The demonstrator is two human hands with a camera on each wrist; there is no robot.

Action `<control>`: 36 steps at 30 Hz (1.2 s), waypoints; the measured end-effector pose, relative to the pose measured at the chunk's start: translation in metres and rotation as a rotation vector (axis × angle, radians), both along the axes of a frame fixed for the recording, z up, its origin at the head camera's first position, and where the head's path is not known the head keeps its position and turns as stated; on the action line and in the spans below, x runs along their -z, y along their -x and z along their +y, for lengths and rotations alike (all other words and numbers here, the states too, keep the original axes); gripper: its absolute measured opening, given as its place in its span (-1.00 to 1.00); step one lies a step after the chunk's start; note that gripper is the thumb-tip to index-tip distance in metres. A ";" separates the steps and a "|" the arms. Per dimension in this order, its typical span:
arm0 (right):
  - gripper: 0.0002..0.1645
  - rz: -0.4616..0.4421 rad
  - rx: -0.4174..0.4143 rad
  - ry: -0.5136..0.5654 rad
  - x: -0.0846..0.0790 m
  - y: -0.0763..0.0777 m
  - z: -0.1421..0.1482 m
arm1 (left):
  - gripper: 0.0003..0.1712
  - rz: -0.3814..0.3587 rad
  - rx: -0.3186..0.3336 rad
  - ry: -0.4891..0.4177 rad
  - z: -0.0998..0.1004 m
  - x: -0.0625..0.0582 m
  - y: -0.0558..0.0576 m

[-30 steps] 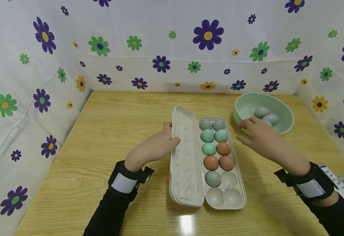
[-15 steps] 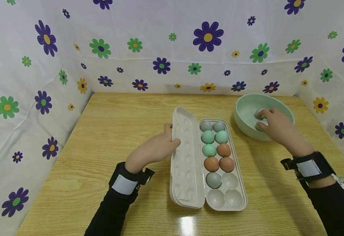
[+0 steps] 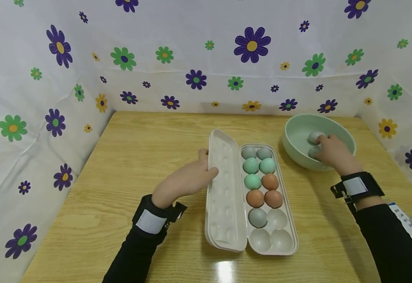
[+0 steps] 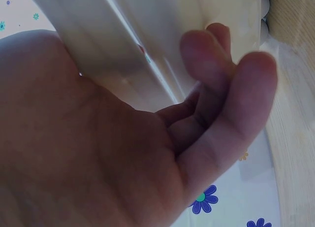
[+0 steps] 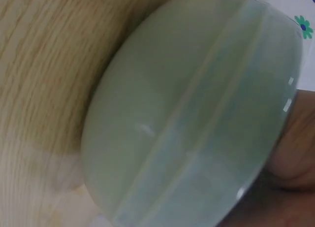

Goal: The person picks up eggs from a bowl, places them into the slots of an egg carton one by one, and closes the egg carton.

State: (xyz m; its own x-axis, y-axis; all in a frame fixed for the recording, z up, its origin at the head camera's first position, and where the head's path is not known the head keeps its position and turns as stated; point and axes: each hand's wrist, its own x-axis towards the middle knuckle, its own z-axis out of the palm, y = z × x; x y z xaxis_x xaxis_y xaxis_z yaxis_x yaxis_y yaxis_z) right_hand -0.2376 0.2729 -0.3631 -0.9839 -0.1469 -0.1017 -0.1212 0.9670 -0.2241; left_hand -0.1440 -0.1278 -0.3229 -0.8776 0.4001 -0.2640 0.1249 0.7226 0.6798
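By the right hand (image 3: 335, 154), two grey eggs (image 3: 314, 136) are reached inside the pale green bowl (image 3: 298, 154); the fingers are bent down beside them, but whether one is pinched cannot be told, since the contact is hidden by the hand and, in the right wrist view, by the bowl's wall. By the left hand (image 3: 188, 179), the raised lid (image 3: 223, 198) is held at its free edge, pinched between the thumb on the inner face and fingers curled behind. To the lid's right, nine eggs are seated in the egg carton (image 3: 282, 240). From the far end, two grey eggs are followed by three mint-green eggs (image 3: 251, 166), three brown eggs (image 3: 255, 198) and a lone grey egg (image 3: 257, 217). A black strap (image 3: 359, 186) is worn on each wrist. The carton and bowl are supported by a wooden table (image 3: 149, 149), bordered by flower-printed cloth (image 3: 140, 31). A blue-edged white card (image 3: 409, 226) is partly covered by the right sleeve.
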 end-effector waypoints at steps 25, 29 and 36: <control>-0.45 0.135 0.109 0.062 0.011 0.003 -0.010 | -0.20 0.001 -0.005 0.010 0.001 -0.002 -0.001; -0.40 0.176 0.143 0.073 0.013 0.001 -0.010 | -0.19 -0.005 -0.008 0.016 0.001 -0.003 -0.001; -0.39 0.229 0.157 0.078 0.015 -0.002 -0.009 | -0.20 -0.007 -0.005 0.018 0.002 -0.003 -0.002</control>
